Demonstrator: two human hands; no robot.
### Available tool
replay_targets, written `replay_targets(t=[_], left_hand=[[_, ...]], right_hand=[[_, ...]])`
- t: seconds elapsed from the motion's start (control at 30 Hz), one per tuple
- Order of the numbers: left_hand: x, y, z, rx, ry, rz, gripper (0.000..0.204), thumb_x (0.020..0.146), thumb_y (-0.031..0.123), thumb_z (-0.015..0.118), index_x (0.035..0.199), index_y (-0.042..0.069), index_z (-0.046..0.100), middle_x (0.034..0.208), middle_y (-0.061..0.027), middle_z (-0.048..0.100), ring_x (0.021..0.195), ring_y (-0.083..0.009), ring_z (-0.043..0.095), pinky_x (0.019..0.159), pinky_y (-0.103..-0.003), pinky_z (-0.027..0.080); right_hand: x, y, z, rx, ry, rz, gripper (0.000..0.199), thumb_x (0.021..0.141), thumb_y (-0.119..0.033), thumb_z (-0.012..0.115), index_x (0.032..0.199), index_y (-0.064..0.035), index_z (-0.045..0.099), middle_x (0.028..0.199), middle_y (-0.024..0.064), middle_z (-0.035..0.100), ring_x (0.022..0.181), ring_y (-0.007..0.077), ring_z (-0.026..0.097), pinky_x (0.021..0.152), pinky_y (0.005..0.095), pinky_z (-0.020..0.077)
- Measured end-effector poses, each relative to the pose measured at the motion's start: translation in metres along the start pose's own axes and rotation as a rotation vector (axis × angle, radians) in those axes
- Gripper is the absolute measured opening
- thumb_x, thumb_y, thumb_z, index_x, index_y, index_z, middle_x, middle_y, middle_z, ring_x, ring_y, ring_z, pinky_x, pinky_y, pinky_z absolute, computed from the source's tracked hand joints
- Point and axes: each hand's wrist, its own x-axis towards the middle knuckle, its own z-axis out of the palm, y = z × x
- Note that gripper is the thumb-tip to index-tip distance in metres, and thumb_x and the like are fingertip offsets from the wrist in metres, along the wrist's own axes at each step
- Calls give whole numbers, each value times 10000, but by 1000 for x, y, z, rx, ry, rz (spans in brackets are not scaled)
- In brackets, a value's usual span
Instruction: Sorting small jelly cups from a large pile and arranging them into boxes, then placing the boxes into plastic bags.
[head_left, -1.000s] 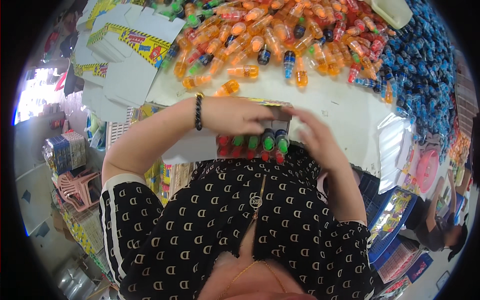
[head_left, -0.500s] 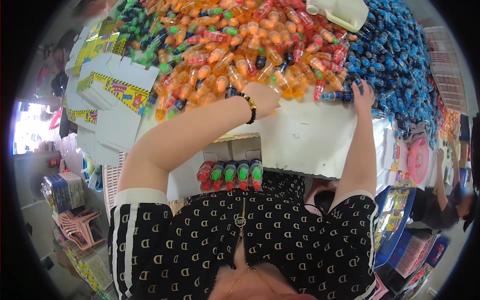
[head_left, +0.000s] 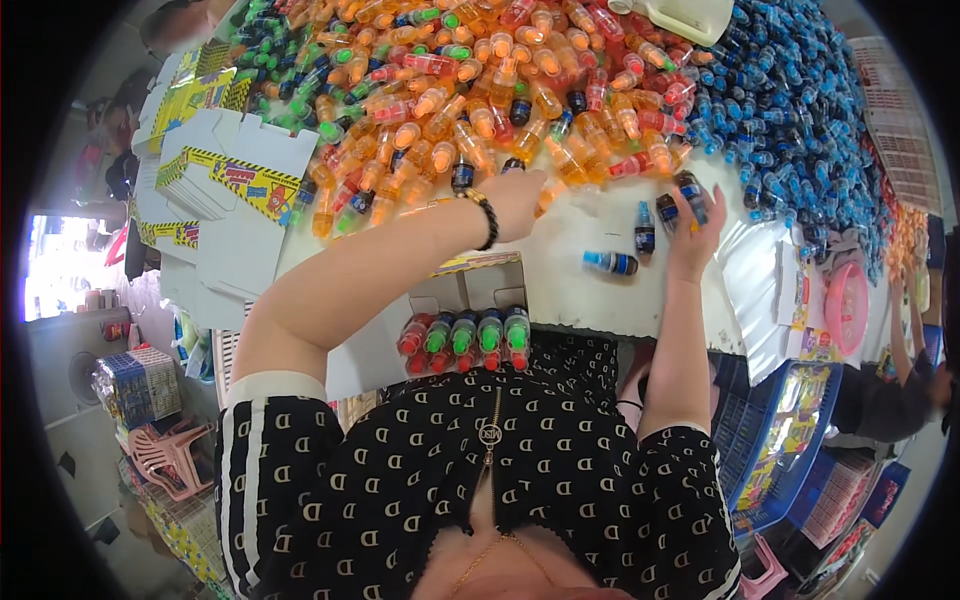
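My left hand reaches over the white table at the near edge of the bottle heap, fingers curled against a small orange bottle. Its grip is partly hidden. My right hand is closed around small dark-blue bottles, the fingers partly covering them. Just left of it, one dark bottle with a blue cap and another such bottle lie on the tabletop. Close to my body stands an open white box holding rows of bottles with green and red caps.
A large heap of orange, red and green bottles covers the far table, with blue bottles at right. Flat printed cartons are stacked at left. A cream jug, pink basin and blue crate surround the work area.
My right hand has drawn back from the blue heap toward me, bringing dark-blue bottles; two now lie loose on the table. My left hand has shifted slightly left and nearer.
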Motion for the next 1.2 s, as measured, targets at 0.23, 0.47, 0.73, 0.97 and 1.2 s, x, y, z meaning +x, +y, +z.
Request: replay_targets(t=[0.23,0.47,0.73,0.97,1.2], left_hand=[[-26,-39,-44,-499,-81,-412,376,816,107,572,1174,12,510,1133,-198,590,942,-319,635,767,-430,526],[-17,-34,-32,564,-36,303,379,804,93,595,1177,87,531,1321,-135,504,1177,-278,513,903,-380,474],[-1,-47,-1,675,19,523,415,827,154,616,1229,107,526,1377,-139,466,1234,-281,485,982,-350,426],[4,6,-34,-201,-154,118,300,918,226,591,1168,64,551,1094,-108,640,965,-218,630,765,-303,503],[7,24,-15,-855,-387,-192,310,937,298,593,1110,41,568,880,-23,671,739,-100,618,584,-245,473]], right_hand=[[-71,-91,-65,199,-267,-82,298,820,44,602,1100,-14,517,1108,159,600,986,230,585,846,310,482],[-152,-73,-52,61,-566,-402,324,748,-32,685,1060,-76,611,1022,94,638,942,313,589,833,402,462],[-164,-88,-54,70,-453,-48,372,766,-110,722,1108,-58,585,1077,106,611,959,336,572,872,421,441],[-222,-77,-82,313,-318,372,338,764,-102,719,1074,-39,599,1017,143,614,964,324,581,861,383,467],[-196,-88,-97,76,-680,67,268,799,-88,663,1049,-12,602,946,157,622,841,291,617,770,338,500]])
